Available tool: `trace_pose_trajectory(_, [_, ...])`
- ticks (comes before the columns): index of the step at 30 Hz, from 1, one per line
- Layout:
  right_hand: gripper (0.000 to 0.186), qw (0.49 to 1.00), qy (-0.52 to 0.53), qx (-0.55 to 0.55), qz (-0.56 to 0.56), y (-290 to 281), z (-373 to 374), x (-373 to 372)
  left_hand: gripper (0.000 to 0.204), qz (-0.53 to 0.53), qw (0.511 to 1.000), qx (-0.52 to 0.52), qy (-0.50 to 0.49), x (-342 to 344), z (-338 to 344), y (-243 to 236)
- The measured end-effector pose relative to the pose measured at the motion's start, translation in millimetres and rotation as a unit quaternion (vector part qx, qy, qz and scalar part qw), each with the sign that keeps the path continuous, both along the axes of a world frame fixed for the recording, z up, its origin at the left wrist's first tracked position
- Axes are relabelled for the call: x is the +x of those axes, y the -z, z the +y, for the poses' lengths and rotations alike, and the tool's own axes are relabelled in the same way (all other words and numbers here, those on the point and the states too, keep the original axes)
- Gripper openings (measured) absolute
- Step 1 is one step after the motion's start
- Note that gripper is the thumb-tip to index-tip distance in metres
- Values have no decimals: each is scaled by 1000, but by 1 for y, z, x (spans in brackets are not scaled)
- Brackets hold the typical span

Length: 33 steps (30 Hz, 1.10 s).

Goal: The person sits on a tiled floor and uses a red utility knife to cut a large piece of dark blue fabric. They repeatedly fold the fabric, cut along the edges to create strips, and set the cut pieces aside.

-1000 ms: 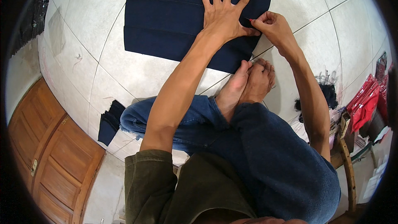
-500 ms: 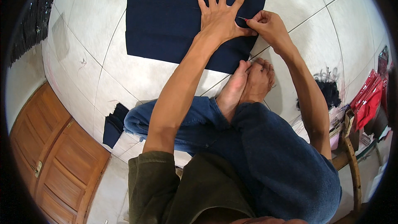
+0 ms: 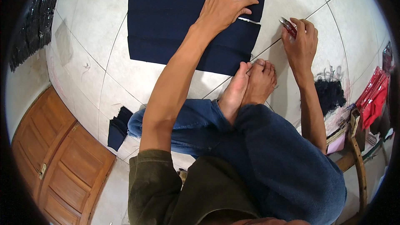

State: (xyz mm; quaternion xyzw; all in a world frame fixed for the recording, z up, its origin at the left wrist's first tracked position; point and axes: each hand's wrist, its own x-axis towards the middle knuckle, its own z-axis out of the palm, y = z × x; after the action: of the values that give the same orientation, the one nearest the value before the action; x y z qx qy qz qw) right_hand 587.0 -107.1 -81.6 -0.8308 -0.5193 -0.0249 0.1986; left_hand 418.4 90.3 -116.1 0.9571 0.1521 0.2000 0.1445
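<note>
A dark navy cloth (image 3: 166, 25) lies flat on the tiled floor in front of me. From its right edge a short slit runs inward, and pale floor shows through it. My left hand (image 3: 225, 4) rests on the cloth just above this slit, fingers bent and apart, with nothing visible between them. Off the cloth to the right, my right hand (image 3: 302, 41) is closed around red-handled thread snips (image 3: 290, 29). Their metal blades stick out past the thumb, slightly parted. Part of the handle is hidden by the fingers.
My bare feet (image 3: 254, 85) are close to the cloth's near right corner. A dark heap of scraps (image 3: 329, 96) lies right of my right forearm, and folded navy pieces (image 3: 118, 129) by my left knee. Red plastic-wrapped packs (image 3: 371, 100) and a wooden frame (image 3: 357, 154) stand far right.
My right hand has moved right, off the cloth's edge, with the snips. The left hand's spread fingers have bent and shifted slightly. A slit now shows in the cloth.
</note>
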Motion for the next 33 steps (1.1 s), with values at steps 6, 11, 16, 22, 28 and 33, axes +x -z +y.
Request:
trace_pose_trajectory(6, [20,945,-25,42,323,-2,29,-37,26,-63,995,-67,-30,-2,11,15])
trace_pose_trajectory(11, [24,790,115,-63,599,0,58,-49,28,-122,988,-70,-65,-4,6,21])
trace_pose_trajectory(16, [28,752,156,3,640,9,62,-52,28,-134,986,-63,-71,-3,7,23])
trace_pose_trajectory(22, [27,783,180,-2,596,8,36,-43,31,-136,984,-65,-94,-4,9,24])
trace_pose_trajectory(28, [28,805,165,20,570,1,57,-58,31,-133,985,-60,-97,-6,8,24])
trace_pose_trajectory(33, [29,784,150,32,601,12,66,-62,30,-138,984,-64,-95,-4,8,24])
